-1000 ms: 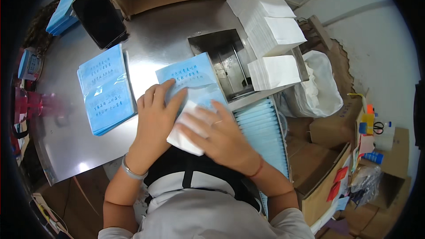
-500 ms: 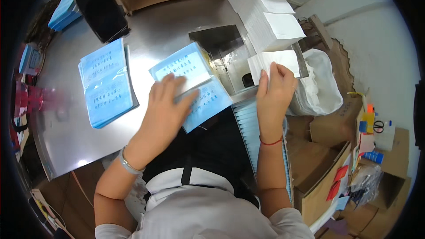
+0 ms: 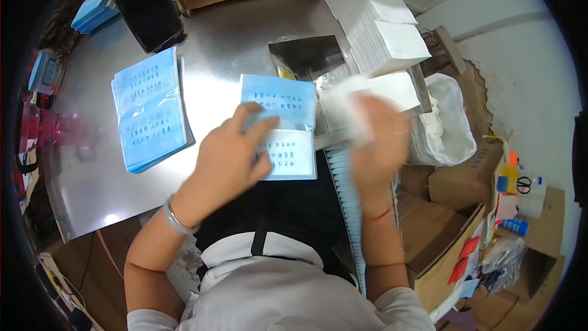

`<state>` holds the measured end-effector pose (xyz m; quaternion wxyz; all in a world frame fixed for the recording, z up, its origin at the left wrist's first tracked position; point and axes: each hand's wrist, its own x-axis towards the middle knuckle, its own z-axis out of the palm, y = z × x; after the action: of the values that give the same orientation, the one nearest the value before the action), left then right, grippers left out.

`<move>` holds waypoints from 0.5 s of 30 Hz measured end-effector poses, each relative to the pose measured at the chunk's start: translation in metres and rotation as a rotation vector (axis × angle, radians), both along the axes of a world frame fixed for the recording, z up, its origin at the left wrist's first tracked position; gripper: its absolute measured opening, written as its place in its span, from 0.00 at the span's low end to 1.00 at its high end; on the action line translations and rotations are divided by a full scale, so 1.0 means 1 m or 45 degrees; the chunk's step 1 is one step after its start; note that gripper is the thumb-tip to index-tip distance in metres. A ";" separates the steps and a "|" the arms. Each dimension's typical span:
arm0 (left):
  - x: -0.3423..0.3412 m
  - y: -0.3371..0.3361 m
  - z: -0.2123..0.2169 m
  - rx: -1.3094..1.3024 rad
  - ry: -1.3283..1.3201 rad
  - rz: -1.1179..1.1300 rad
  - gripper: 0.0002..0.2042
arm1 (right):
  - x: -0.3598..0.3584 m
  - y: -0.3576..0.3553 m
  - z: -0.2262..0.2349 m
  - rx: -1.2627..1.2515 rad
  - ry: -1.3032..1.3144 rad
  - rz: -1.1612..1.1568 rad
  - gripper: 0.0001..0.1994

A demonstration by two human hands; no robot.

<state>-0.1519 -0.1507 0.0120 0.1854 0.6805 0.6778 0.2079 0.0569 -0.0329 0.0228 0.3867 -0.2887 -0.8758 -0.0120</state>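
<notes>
Pouch position: the light-blue printed plastic pouch (image 3: 278, 125) lies flat on the steel surface (image 3: 226, 43), long axis running away from me, its far end touching the open metal tray (image 3: 312, 64). My left hand (image 3: 229, 162) presses flat on the pouch's near left part, fingers spread, gripping nothing. My right hand (image 3: 373, 138), right of the pouch, pinches a white folded wad (image 3: 343, 101), blurred. A stack of blue pouches (image 3: 150, 110) lies well left; white pad stacks (image 3: 380, 30) crowd beyond the tray.
</notes>
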 end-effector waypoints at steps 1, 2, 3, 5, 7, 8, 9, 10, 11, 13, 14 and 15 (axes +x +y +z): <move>-0.010 0.004 -0.007 0.179 0.122 0.022 0.22 | -0.013 -0.027 -0.016 -0.146 -0.205 0.222 0.17; -0.019 0.009 -0.013 0.358 0.242 0.043 0.24 | -0.030 -0.056 -0.018 -0.122 -0.358 0.467 0.17; -0.024 0.014 -0.014 0.348 0.192 0.029 0.29 | -0.042 -0.063 -0.027 -0.063 -0.355 0.375 0.14; -0.016 0.019 -0.010 0.266 -0.008 -0.014 0.30 | -0.045 -0.035 -0.027 -0.173 -0.378 0.298 0.12; 0.006 0.029 -0.006 0.126 -0.339 -0.060 0.36 | -0.054 -0.006 -0.028 -0.288 -0.415 0.209 0.10; 0.020 0.030 -0.006 0.292 -0.223 -0.089 0.39 | -0.062 0.008 -0.029 -0.460 -0.480 0.144 0.08; 0.031 0.029 0.002 0.330 -0.253 -0.157 0.37 | -0.068 0.020 -0.032 -0.633 -0.547 0.079 0.05; 0.037 0.026 0.009 0.370 -0.283 -0.223 0.36 | -0.071 0.028 -0.033 -0.805 -0.614 0.014 0.04; 0.035 0.021 0.009 0.372 -0.286 -0.214 0.36 | -0.072 0.034 -0.034 -0.802 -0.621 0.020 0.04; 0.019 0.003 0.008 0.217 -0.862 -0.170 0.24 | -0.064 0.044 -0.031 -0.392 -0.682 -0.137 0.08; 0.004 -0.008 0.008 0.033 -0.844 0.124 0.19 | -0.053 0.041 -0.028 -0.276 -0.412 -0.134 0.07; -0.007 -0.015 0.013 0.050 -0.608 0.651 0.18 | -0.037 0.030 -0.030 -0.177 -0.153 -0.135 0.07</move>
<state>-0.1588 -0.1652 0.0245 0.2673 0.4243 0.7597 0.4139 0.0198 -0.0029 -0.0077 0.3115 -0.3595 -0.8796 0.0112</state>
